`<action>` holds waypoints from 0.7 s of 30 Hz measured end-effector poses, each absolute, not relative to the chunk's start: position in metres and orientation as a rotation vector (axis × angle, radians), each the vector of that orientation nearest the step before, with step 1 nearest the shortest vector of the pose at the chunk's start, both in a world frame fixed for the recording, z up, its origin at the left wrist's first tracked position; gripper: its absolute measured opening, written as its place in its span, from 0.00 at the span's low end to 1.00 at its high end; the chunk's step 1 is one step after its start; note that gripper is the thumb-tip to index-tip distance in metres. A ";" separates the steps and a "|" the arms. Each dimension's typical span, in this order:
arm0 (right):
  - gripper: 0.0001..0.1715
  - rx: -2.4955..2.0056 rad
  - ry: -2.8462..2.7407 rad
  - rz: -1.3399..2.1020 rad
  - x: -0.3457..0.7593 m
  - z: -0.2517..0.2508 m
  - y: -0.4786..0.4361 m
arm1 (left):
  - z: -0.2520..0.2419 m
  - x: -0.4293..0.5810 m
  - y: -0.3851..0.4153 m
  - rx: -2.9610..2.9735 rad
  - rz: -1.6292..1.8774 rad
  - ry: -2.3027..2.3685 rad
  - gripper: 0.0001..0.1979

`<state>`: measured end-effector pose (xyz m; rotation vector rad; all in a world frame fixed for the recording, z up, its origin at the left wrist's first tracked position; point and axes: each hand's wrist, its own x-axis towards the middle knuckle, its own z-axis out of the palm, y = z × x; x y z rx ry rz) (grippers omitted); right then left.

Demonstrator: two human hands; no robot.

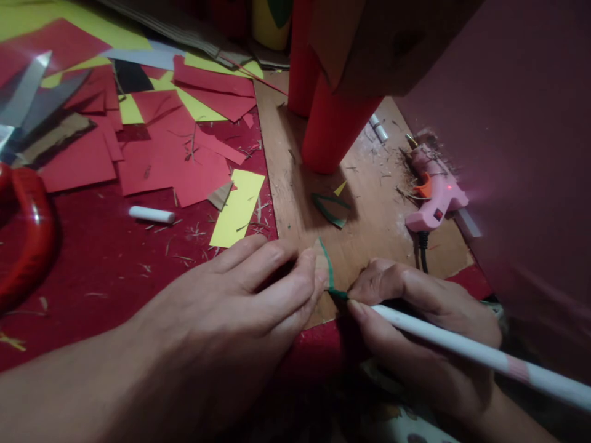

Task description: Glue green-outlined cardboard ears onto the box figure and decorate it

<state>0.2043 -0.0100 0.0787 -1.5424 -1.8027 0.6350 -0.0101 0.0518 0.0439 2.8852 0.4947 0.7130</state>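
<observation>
Apparently you are edging the small piece (322, 266) in green, left hand (258, 295) steadying it, right hand (410, 301) gripping the green-tipped white tool (443, 335); continuing likely calls for firm support.

Dim o/all, darkest approx 1 & 5 o'clock; main light src can't be placed. Yellow slip (237, 209), approx 9 o'clock, reads bright. White glare on scissors (33, 246), 9–10 o'clock. Red LED on glue gun (438, 209), 3 o'clock, w/ pinkish glow on wall (530, 111). Tubes (330, 132), approx 12–1, throw soft shadow twd 7 on board (392, 246). Slight blur thru-out; wide-lens stretch nr edges, e.g. pen (447, 339), 4 o'clock.
</observation>
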 end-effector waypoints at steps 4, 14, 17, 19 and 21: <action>0.10 -1.537 -1.763 0.651 0.204 0.078 -0.011 | 0.044 -0.010 0.053 2.870 0.708 0.480 0.19; 0.10 -1.531 -1.760 0.647 0.205 0.075 -0.013 | 0.045 -0.013 0.052 2.867 0.685 0.464 0.20; 0.10 -1.547 -1.718 0.627 0.204 0.072 -0.015 | 0.046 -0.013 0.053 2.862 0.663 0.463 0.19; 0.10 -1.566 -1.700 0.593 0.203 0.071 -0.015 | 0.045 -0.013 0.053 2.873 0.661 0.459 0.19; 0.10 -1.574 -1.669 0.543 0.201 0.070 -0.015 | 0.044 -0.013 0.052 2.888 0.673 0.460 0.20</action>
